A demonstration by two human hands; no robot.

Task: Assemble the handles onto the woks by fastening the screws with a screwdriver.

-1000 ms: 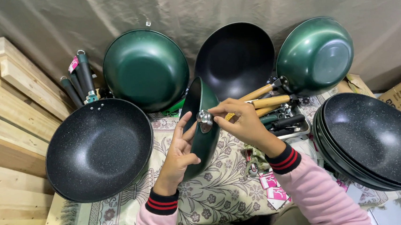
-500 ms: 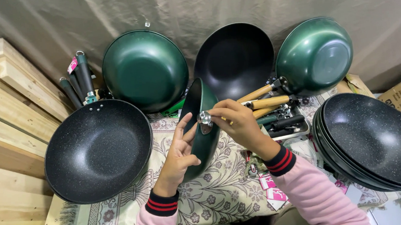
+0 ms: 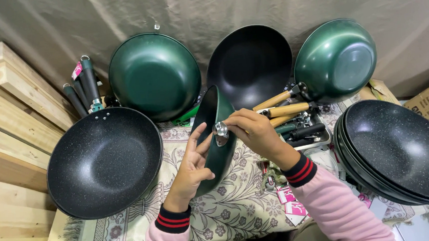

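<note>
A dark green pan (image 3: 214,135) stands on its edge on a patterned cloth (image 3: 131,227), seen side-on. My left hand (image 3: 192,170) presses against its left side with spread fingers and steadies it. My right hand (image 3: 255,132) pinches a small silver metal fitting (image 3: 220,130) against the pan's rim. Both sleeves are pink with dark, red-striped cuffs.
A black speckled wok (image 3: 104,161) lies at left with dark handles (image 3: 84,87) behind it. Two green pans (image 3: 153,74) (image 3: 335,59) and a black one (image 3: 249,62) lean on the backdrop. Stacked black woks (image 3: 403,150) sit right. Wooden handles (image 3: 281,105) fill a tray; planks (image 3: 3,115) at left.
My right hand's fingers have shifted slightly on the silver fitting at the pan's rim. The pan and left hand stay where they were.
</note>
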